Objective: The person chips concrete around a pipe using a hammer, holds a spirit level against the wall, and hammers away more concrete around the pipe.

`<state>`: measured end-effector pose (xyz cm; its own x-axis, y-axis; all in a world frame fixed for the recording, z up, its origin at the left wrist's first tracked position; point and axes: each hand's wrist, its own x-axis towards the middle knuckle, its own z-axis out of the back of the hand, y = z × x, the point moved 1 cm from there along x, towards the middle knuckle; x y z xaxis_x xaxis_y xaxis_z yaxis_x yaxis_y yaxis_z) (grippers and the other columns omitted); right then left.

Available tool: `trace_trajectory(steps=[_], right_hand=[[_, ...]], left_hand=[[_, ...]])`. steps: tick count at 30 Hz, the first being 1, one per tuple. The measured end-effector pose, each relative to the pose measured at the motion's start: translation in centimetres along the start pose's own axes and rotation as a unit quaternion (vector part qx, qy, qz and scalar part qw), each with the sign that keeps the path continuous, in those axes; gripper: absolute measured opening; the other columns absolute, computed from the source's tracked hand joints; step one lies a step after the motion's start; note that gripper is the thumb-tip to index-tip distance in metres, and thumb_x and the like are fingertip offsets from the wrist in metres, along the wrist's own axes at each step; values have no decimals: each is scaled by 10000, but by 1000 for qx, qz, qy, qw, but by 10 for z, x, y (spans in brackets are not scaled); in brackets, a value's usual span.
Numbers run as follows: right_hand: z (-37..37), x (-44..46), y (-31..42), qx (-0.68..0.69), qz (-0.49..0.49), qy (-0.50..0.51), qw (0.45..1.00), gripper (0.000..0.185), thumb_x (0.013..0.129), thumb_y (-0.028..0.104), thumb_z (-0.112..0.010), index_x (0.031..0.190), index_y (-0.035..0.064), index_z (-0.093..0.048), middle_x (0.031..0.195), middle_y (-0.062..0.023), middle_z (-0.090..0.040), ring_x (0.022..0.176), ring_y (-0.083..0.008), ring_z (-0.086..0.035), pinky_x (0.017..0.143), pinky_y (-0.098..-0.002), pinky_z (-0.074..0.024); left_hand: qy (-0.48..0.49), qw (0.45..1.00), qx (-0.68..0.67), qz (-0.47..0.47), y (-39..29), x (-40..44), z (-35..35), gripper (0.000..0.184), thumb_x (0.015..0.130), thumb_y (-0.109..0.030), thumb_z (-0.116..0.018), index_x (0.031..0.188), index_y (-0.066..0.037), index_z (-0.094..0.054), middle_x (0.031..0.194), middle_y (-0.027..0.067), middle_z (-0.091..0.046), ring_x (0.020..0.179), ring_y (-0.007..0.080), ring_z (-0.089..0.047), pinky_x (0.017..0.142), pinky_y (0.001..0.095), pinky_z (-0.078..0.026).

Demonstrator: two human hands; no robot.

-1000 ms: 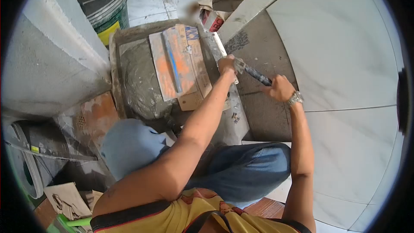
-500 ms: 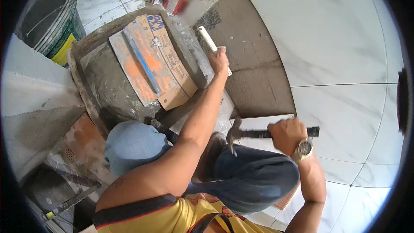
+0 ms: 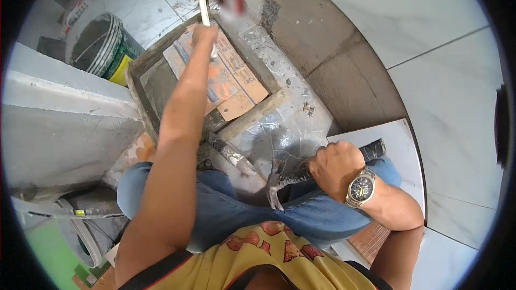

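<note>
At the far left we locate the bucket [image 3: 102,48], which has a yellow patch on its side. To its right we find the trough [image 3: 141,99], with grey mortar [image 3: 157,86] inside. The left hand [image 3: 205,34] is closed around the white strip [image 3: 203,9]; we see one end project above the fist and the other below it. Hand and strip are over the trough; we cannot tell whether the strip touches anything beneath. Next we identify the orange-stained board [image 3: 217,75], partly hidden by the left forearm, and the printed cardboard [image 3: 244,88] beside it. Farther right we locate the hammer [image 3: 294,175], its head directed left, above the jeans [image 3: 242,217]. The right hand [image 3: 337,166] grips its black handle, fingers wrapped round. We note the wristwatch [image 3: 361,188] on that wrist. Rightmost we find white wall tiles [image 3: 457,129].
</note>
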<state>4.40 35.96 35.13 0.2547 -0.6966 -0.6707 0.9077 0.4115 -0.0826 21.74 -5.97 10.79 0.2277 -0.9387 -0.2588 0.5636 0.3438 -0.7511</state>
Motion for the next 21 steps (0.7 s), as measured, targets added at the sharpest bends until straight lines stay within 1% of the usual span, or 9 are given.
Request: trace_trajectory(steps=[3, 6, 10, 13, 15, 16, 18, 19, 21], right_hand=[[2, -7, -8, 9, 8, -31, 999, 167, 861, 190, -606, 797, 138, -752, 803, -65, -727, 804, -213, -721, 665, -327, -537], [-1, -23, -10, 58, 0, -70, 996, 186, 849, 195, -622, 730, 138, -754, 769, -53, -725, 808, -203, -721, 660, -318, -535], [5, -45, -13, 109, 62, -19, 992, 153, 860, 175, -621, 864, 120, -764, 851, -51, -734, 845, -212, -713, 703, -327, -525], [-1, -53, -6, 106, 71, -21, 992, 146, 856, 173, -620, 858, 119, -755, 845, -52, -727, 841, -211, -707, 704, -326, -522], [-5, -56, -5, 96, 73, -28, 992, 142, 853, 172, -619, 854, 117, -749, 842, -53, -722, 839, -210, -703, 705, -326, -520], [-7, -56, -5, 90, 73, -32, 993, 139, 851, 172, -618, 852, 117, -746, 840, -53, -719, 838, -209, -701, 705, -325, -519], [-11, -57, -3, 78, 75, -38, 993, 135, 848, 170, -617, 848, 115, -740, 837, -54, -715, 835, -209, -698, 705, -325, -517], [-12, -59, -4, 72, 76, -42, 994, 132, 847, 170, -617, 846, 115, -737, 835, -54, -712, 834, -208, -696, 705, -325, -516], [-14, -60, -1, 63, 77, -46, 994, 128, 844, 169, -616, 842, 114, -731, 832, -55, -707, 832, -207, -692, 706, -324, -514]], left_hand=[[-1, 993, 108, -39, 18, -5, -9, 274, 802, -180, -640, 982, 3, -735, 842, 167, -736, 820, 297, -734, 786, 393, -565], [32, 989, 141, 37, 16, -24, -22, 258, 804, -123, -625, 1014, -20, -734, 888, 167, -739, 839, 311, -734, 795, 410, -570], [-60, 940, 291, -169, 34, -18, -37, 246, 796, -91, -626, 1000, 23, -701, 862, 227, -721, 809, 337, -737, 704, 408, -583], [7, 969, 203, -137, 40, 13, -35, 230, 795, -118, -647, 938, 59, -681, 763, 219, -704, 731, 318, -730, 653, 416, -581], [126, 991, -34, -33, 39, 30, -32, 241, 771, -184, -700, 843, 45, -679, 679, 147, -670, 624, 266, -687, 577, 403, -554], [123, 987, 38, -99, 6, 1, -11, 236, 749, -215, -734, 736, 9, -661, 617, 86, -617, 558, 206, -625, 497, 366, -501], [263, 959, -40, -96, -24, 10, -5, 174, 815, -167, -711, 760, -11, -656, 660, 59, -616, 580, 153, -627, 484, 297, -499], [257, 945, -194, -62, -44, -15, -5, 120, 947, -161, -654, 880, -73, -607, 708, 9, -599, 641, 81, -617, 451, 240, -473], [277, 949, -132, -70, -85, -57, 14, 190, 949, -132, -653, 1109, -50, -593, 907, 39, -647, 714, 98, -662, 452, 203, -476]])
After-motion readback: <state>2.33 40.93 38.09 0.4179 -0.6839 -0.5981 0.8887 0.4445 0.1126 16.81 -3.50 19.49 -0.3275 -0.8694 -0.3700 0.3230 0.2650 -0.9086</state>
